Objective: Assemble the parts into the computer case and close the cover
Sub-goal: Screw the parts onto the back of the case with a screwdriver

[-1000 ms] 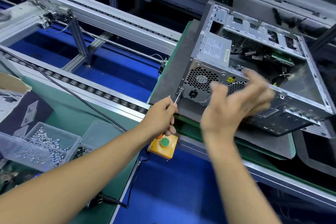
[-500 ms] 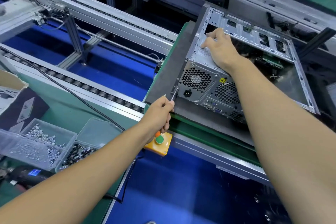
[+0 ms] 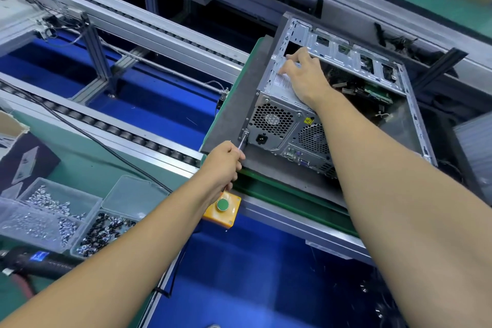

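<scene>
An open grey computer case (image 3: 346,56) lies on its side on a dark pallet (image 3: 239,104), its rear panel with fan grilles facing me. The silver power supply (image 3: 277,125) sits in the near left corner of the case. My left hand (image 3: 223,160) grips a slim screwdriver (image 3: 242,142) whose tip meets a screw at the lower left corner of the power supply's rear. My right hand (image 3: 303,77) rests flat on top of the power supply, fingers spread toward the case's far rim. Cables and a green board show inside the case.
A yellow button box with a green button (image 3: 222,206) sits under my left wrist. Clear bins of silver screws (image 3: 48,205) and black screws (image 3: 103,231) stand at the left, with a black electric screwdriver (image 3: 34,261) below them. Roller conveyor rails (image 3: 106,128) run across the left.
My right hand went from hovering over the case's rear to lying on top of the power supply. My left hand stays with the screwdriver at the corner screw.
</scene>
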Motion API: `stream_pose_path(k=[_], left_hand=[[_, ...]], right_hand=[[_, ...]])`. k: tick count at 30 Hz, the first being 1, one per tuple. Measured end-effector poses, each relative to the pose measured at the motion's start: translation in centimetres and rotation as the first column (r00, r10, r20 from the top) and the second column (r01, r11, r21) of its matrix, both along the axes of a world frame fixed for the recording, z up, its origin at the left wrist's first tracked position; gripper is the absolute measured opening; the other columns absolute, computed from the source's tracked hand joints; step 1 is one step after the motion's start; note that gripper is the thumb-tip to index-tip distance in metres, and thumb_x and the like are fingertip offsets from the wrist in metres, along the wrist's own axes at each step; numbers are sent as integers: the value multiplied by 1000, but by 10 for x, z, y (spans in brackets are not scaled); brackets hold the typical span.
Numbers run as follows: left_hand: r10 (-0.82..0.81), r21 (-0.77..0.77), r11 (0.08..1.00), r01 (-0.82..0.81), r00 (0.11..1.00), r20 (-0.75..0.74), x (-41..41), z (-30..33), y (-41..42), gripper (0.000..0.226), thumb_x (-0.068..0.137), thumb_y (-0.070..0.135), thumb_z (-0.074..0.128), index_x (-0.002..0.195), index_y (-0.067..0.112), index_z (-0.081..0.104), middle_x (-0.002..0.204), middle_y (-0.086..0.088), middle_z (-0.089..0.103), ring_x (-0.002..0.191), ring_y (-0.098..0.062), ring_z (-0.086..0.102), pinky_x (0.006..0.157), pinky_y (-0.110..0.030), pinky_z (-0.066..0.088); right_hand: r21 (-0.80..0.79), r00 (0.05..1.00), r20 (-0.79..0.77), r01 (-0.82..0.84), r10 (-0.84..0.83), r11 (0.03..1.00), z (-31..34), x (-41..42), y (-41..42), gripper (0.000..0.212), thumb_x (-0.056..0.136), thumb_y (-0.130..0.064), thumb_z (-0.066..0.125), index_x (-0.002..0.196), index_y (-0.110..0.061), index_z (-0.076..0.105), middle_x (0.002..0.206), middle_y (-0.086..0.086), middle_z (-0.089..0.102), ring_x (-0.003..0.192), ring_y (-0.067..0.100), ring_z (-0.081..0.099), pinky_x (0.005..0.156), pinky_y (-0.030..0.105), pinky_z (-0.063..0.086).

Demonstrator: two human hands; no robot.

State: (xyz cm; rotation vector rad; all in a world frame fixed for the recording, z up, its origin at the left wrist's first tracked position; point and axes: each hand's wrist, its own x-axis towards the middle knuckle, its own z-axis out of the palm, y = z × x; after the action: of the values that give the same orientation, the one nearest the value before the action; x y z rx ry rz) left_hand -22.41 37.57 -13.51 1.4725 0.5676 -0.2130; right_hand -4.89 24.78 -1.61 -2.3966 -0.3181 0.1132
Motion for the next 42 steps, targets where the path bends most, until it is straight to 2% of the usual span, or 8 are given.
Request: stream_pose_path(k=[3, 8, 13, 19, 29, 34, 37, 42], left_hand=[[4, -62, 998, -5, 1000, -19, 0, 1, 1, 25, 105, 16, 36, 95, 14, 59, 70, -2, 52, 44, -11, 46, 39, -21, 37], [-15, -1, 1000, 15, 1000, 21, 0, 0, 5, 20, 105, 20, 42, 102, 8, 57, 75, -6, 55, 44, -13, 54, 43, -23, 43], [25, 59, 998, -29, 998, 63, 2, -2, 9, 18, 104, 22, 52, 100, 6, 59, 75, -7, 56, 47, -12, 57, 44, -24, 47], [54, 71, 996, -62, 993, 101, -1, -4, 7, 14, 100, 20, 60, 91, 10, 62, 78, -7, 61, 57, -15, 65, 51, -28, 54], [86, 231, 966, -112, 989, 120, 5, -3, 5, 16, 93, 18, 68, 86, 7, 60, 81, -5, 71, 59, -12, 71, 50, -27, 48], [20, 248, 968, -46, 994, 105, 10, -3, -1, 20, 103, 27, 54, 94, 9, 55, 79, -3, 73, 56, -18, 64, 73, -32, 49], [23, 234, 971, -41, 997, 79, 14, -2, -7, 29, 108, 33, 40, 94, 12, 54, 77, -4, 67, 67, -20, 53, 83, -38, 47], [15, 240, 970, -30, 998, 61, 15, -2, -5, 26, 103, 13, 38, 90, 13, 61, 77, -2, 61, 70, -22, 53, 66, -31, 43]], right_hand=[[-7, 1000, 8, 2, -2, 1000, -1, 0, -1, 5, 94, -42, 44, 90, -44, 47, 139, -3, 44, 128, 27, 40, 112, 53, 34], [-19, 1000, 19, -6, 6, 1000, -1, 1, -1, 4, 94, -42, 44, 94, -42, 49, 138, -2, 43, 126, 28, 43, 111, 53, 36], [-58, 999, 51, -1, 4, 998, -3, 2, -2, 11, 95, -41, 43, 101, -37, 52, 134, -1, 42, 107, 29, 54, 102, 53, 47], [-87, 998, 70, 12, -6, 996, -4, 4, -2, 18, 98, -40, 41, 109, -33, 54, 134, -2, 42, 115, 31, 56, 103, 51, 46], [-63, 998, 52, 27, -24, 998, -4, 2, -2, 21, 97, -41, 41, 110, -33, 55, 133, -1, 43, 111, 26, 57, 102, 51, 47], [-41, 999, 40, 33, -31, 999, -3, 2, 0, 14, 97, -42, 42, 104, -36, 53, 131, -1, 43, 102, 26, 58, 100, 50, 48], [-36, 999, 38, 36, -35, 999, -3, 3, -1, 16, 96, -42, 42, 104, -35, 53, 131, -1, 43, 94, 27, 56, 97, 51, 50], [-46, 999, 37, 36, -34, 998, -4, 6, -2, 21, 96, -40, 43, 111, -31, 55, 137, 0, 45, 121, 26, 47, 102, 48, 41]])
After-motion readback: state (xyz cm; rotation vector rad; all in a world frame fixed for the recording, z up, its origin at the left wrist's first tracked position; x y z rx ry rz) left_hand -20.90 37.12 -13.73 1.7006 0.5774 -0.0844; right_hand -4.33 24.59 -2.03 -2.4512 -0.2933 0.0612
